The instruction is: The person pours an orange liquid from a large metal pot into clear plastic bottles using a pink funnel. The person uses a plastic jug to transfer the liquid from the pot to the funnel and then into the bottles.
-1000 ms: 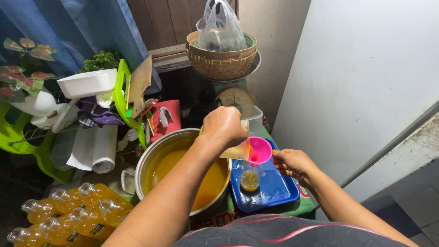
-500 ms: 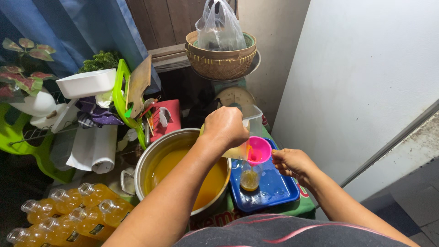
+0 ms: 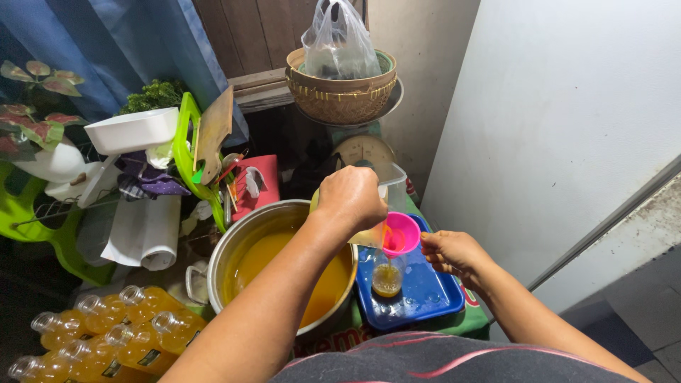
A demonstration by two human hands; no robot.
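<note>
Head camera view: nearest the lens, at the lower left, a cluster of clear plastic bottles (image 3: 106,333) filled with orange liquid is seen lying together, uncapped. Just beyond them a large metal pot (image 3: 284,266) holding more orange liquid is set, touching the left edge of a blue tray (image 3: 425,294). On the tray a small clear bottle (image 3: 387,275) is stood upright, partly filled with orange liquid, and a pink funnel (image 3: 401,234) is seated in its mouth. The right hand (image 3: 454,254) is placed just right of the funnel, its fingertips pinched on the funnel's rim. The left hand (image 3: 349,198) is clenched around a translucent jug (image 3: 372,234), which is tilted over the funnel so that a thin orange stream is seen running into the bottle. Farther left, a roll of white paper (image 3: 145,234), a white tub (image 3: 131,131), a green rack (image 3: 186,152) and a wooden board (image 3: 213,131) are crowded together. At the far side a woven basket (image 3: 340,96) is set, with a clear plastic bag (image 3: 340,39) resting in it, before a blue curtain (image 3: 128,50).
</note>
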